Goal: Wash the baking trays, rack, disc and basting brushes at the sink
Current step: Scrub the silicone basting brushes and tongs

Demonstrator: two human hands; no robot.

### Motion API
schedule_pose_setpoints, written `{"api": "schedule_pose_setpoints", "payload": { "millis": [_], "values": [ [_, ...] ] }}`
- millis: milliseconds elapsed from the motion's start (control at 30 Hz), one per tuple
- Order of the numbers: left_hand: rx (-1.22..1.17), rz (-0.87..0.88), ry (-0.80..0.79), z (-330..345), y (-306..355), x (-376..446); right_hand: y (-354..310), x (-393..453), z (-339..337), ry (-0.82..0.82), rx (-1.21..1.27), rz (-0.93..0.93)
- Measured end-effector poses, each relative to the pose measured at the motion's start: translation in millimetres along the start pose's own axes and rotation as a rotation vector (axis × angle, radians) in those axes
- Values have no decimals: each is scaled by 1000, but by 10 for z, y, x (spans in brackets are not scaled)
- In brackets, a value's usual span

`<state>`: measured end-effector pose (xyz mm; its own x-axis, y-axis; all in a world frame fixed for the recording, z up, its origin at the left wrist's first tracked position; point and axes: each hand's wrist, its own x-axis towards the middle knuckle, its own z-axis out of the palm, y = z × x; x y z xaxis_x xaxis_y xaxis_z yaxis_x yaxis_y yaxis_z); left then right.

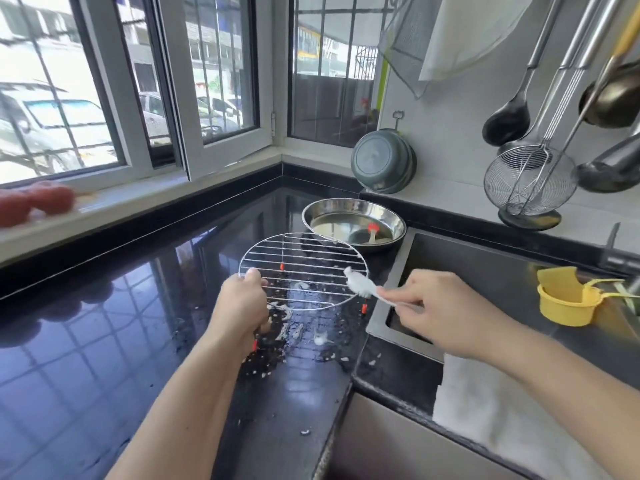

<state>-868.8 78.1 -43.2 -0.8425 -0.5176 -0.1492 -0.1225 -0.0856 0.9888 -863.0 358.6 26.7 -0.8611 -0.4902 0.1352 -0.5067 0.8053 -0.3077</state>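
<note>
The work is in its soaping step, and I judge it is somewhere in the middle, not near the end.

The round wire rack stands on its small red feet on the black counter, just left of the sink. The left hand grips the rack at its near left edge, fingers curled around the rim wire. The right hand pinches the handle of a white brush, and the foamy head of the brush touches the right side of the rack. So the rack is being scrubbed now, with one of the basting brushes as it seems; I cannot tell if it is another kind of brush.

White foam spots lie on the counter under the rack and in front of it, so soap is already in use. No water runs over the rack, so rinsing is still to do, in my judgement.

Behind the rack, touching the far left corner of the sink, sits a round steel tray with some water and a small red and pale object in it, perhaps the second brush. It looks to be soaking, not finished. Other trays and the disc I cannot find in this view, so their state is unknown.

A yellow cup hangs at the right side of the sink, and a white cloth lies over its near edge.
</note>
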Motion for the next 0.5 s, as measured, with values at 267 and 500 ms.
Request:
{"api": "schedule_pose_setpoints", "payload": {
  "millis": [267, 500],
  "values": [
    [140, 96, -30, -73, -40, 15, 67, -31, -1, -15, -27, 19],
    [173, 145, -27, -18, -29, 3, 114, 245, -170, -8, -63, 100]
  ]
}}
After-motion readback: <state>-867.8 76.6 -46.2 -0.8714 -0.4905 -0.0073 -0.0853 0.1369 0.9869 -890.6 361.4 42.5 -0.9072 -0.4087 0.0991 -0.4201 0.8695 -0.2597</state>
